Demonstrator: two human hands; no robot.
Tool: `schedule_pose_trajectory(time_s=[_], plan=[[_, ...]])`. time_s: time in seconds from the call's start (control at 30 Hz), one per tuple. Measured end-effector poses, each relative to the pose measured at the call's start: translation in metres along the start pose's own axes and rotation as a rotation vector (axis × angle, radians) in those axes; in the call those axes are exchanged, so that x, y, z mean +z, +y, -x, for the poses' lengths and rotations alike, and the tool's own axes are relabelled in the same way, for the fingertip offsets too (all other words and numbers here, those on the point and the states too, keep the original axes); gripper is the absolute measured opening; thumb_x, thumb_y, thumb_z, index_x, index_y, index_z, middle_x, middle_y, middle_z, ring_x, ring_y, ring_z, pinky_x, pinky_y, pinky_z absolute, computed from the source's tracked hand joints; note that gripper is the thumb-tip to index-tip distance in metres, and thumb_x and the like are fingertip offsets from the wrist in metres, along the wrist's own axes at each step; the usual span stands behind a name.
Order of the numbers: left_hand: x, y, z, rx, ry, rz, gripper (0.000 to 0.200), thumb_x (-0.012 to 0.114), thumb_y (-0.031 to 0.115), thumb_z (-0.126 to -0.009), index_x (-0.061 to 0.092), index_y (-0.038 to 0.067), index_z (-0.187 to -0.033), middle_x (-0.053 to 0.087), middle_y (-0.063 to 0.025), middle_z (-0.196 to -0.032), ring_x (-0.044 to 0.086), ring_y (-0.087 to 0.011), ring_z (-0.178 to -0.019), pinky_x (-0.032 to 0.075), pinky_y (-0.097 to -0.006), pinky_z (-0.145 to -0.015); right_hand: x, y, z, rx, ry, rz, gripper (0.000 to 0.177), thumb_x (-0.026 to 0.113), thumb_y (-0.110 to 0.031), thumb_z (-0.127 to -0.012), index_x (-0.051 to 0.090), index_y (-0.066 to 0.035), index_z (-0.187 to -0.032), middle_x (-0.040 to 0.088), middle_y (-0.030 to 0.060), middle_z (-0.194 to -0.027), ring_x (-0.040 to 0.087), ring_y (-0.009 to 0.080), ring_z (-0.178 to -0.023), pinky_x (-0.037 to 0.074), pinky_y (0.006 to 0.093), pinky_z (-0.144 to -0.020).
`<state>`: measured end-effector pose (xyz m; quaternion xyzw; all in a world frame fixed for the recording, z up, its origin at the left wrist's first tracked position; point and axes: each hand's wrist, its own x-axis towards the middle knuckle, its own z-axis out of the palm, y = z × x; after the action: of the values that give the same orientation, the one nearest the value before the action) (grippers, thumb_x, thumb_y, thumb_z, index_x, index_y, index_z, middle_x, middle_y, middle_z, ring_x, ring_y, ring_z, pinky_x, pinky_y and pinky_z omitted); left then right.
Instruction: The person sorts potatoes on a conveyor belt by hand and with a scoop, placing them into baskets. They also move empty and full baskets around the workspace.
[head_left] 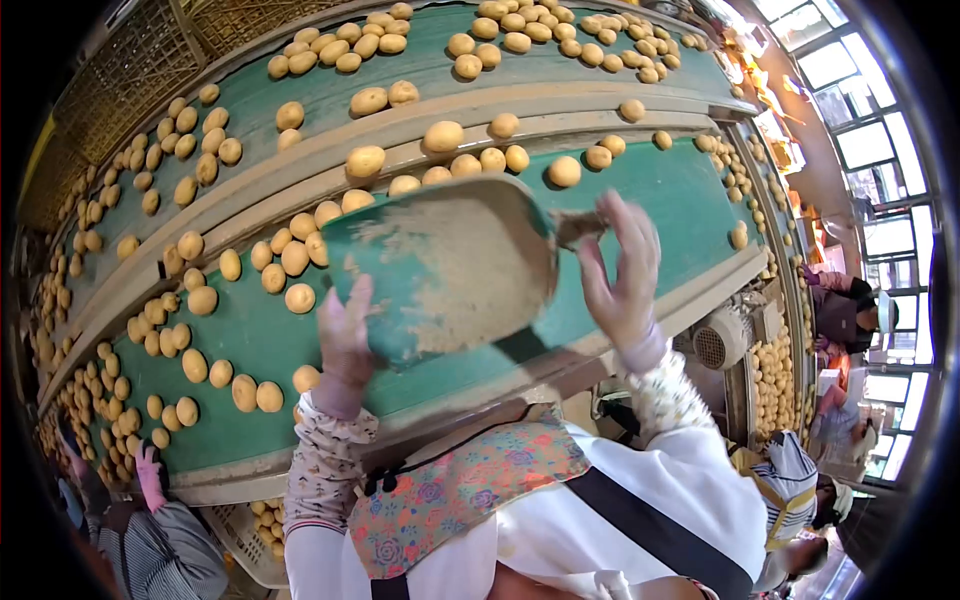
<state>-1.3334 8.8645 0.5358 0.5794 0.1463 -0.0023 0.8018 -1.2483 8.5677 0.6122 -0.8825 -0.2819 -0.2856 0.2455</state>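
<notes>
A green dustpan (470,265), its inside coated with brown dirt, is tilted over the green conveyor belt (680,215). My left hand (346,335) grips its left edge, with fingers pointing up. On the other side, my right hand (625,265) has the short dirty handle (578,228) between thumb and fingers. Both hands appear gloved, and patterned sleeves cover the forearms. Loose potatoes (295,257) lie on the belt to the left of the pan and along its far edge. Part of the belt is hidden under the dustpan.
Beyond a metal divider (300,170), a second belt (440,65) carries more potatoes. A motor (720,340) sits by the near rail. A co-worker's pink-gloved hand (150,475) is at lower left; another person (850,312) stands far right. A white crate (240,545) holds potatoes.
</notes>
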Motion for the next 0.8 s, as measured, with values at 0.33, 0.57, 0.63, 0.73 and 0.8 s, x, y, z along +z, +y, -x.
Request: schedule_pose_trajectory(time_s=[0.33, 0.57, 0.63, 0.73, 0.8], plan=[[0.021, -0.024, 0.026, -0.023, -0.042, 0.355, 0.028, 0.058, 0.016, -0.098, 0.052, 0.001, -0.121, 0.059, -0.0030, -0.112, 0.053, -0.0074, -0.098, 0.044, -0.0229, -0.086, -0.029, 0.040, 0.063, 0.573, 0.390, -0.313, 0.045, 0.060, -0.025, -0.092, 0.051, -0.005, -0.131, 0.053, 0.0122, -0.132, 0.057, 0.0231, -0.111, 0.038, 0.0422, -0.104], [-0.001, -0.024, 0.037, -0.098, -0.152, -0.067, 0.025, 0.058, 0.021, -0.098, 0.055, 0.001, -0.112, 0.058, 0.0020, -0.084, 0.044, -0.0022, -0.063, 0.035, -0.0183, -0.052, 0.030, -0.011, 0.055, 0.407, -0.438, 0.289, 0.050, 0.064, -0.052, -0.085, 0.065, -0.008, -0.108, 0.069, 0.0178, -0.089, 0.065, 0.0399, -0.086, 0.049, 0.0469, -0.082], [-0.001, -0.024, 0.044, -0.128, -0.121, 0.289, 0.032, 0.063, 0.018, -0.094, 0.055, 0.000, -0.120, 0.062, -0.0065, -0.105, 0.054, -0.0083, -0.083, 0.045, -0.0230, -0.069, 0.026, 0.013, 0.054, 0.622, -0.611, 0.356, 0.052, 0.061, -0.058, -0.085, 0.068, -0.009, -0.101, 0.069, 0.0166, -0.080, 0.066, 0.0397, -0.082, 0.051, 0.0461, -0.076], [-0.086, -0.031, 0.038, 0.459, -0.060, -0.644, 0.046, 0.067, 0.016, -0.089, 0.051, -0.001, -0.129, 0.056, -0.0128, -0.125, 0.055, -0.0195, -0.110, 0.045, -0.0330, -0.093, -0.038, 0.081, 0.039, 0.706, -0.564, 0.693, 0.049, 0.058, -0.057, -0.086, 0.072, -0.011, -0.098, 0.070, 0.0182, -0.089, 0.068, 0.0363, -0.083, 0.054, 0.0439, -0.072], [-0.161, -0.045, 0.043, 0.557, 0.247, -0.597, 0.051, 0.069, 0.014, -0.086, 0.050, -0.002, -0.130, 0.054, -0.0164, -0.130, 0.050, -0.0297, -0.123, 0.038, -0.0397, -0.105, -0.080, 0.121, 0.030, 0.914, -0.662, 0.944, 0.047, 0.063, -0.051, -0.082, 0.072, -0.009, -0.103, 0.071, 0.0174, -0.098, 0.068, 0.0339, -0.095, 0.053, 0.0439, -0.082]])
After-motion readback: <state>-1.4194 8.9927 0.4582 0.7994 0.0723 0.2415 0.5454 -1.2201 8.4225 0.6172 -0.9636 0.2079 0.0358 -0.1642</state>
